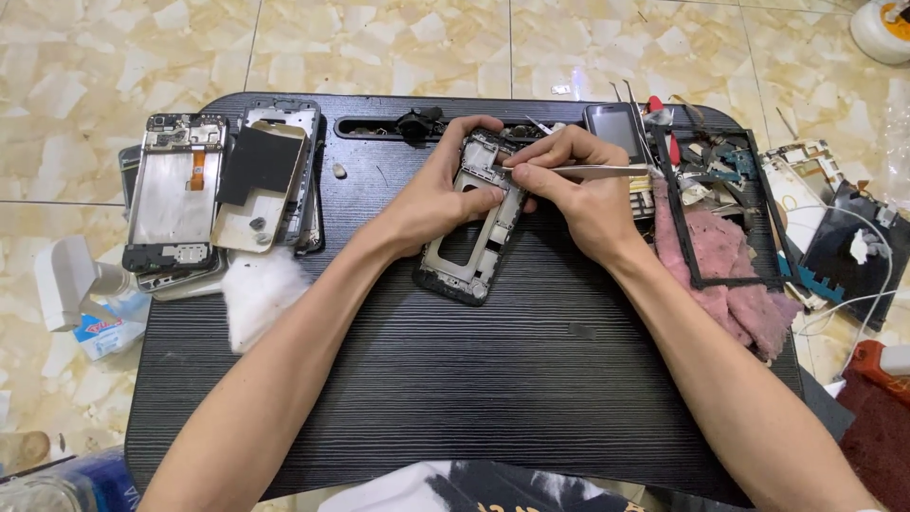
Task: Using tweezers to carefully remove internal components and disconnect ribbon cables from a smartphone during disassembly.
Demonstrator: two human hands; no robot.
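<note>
Item: phone frame (471, 248), black, stripped, with open middle; lies slightly tilted at the centre of the black bench (455, 398), its upper end lifted into the hands

Left hand (438, 194): grip closed around the upper left edge of the phone frame, thumb pressed on its inner face, fingers curled over the top

Right hand (578, 185): grip pinched shut on metal tweezers (588, 172), which lie nearly level; their tips meet the upper part of the frame, just beside the left thumb

Left of the bench: stack of opened phone bodies (175, 194), one showing a silver inner plate and an orange flex strip; a second body (275, 171) beside it, with a dark panel laid across; white cloth wad (258, 292) just below them

Right of the bench: small dark-screened phone (614, 128) behind the right hand; pink cloth (725, 270) with an empty black bezel (711, 209) lying on it; loose boards, scraps and white cable (867, 294) further right, partly off the bench

Surround: marbled tile floor (398, 43); white object (71, 280) on the floor at left, kind not clear
</note>
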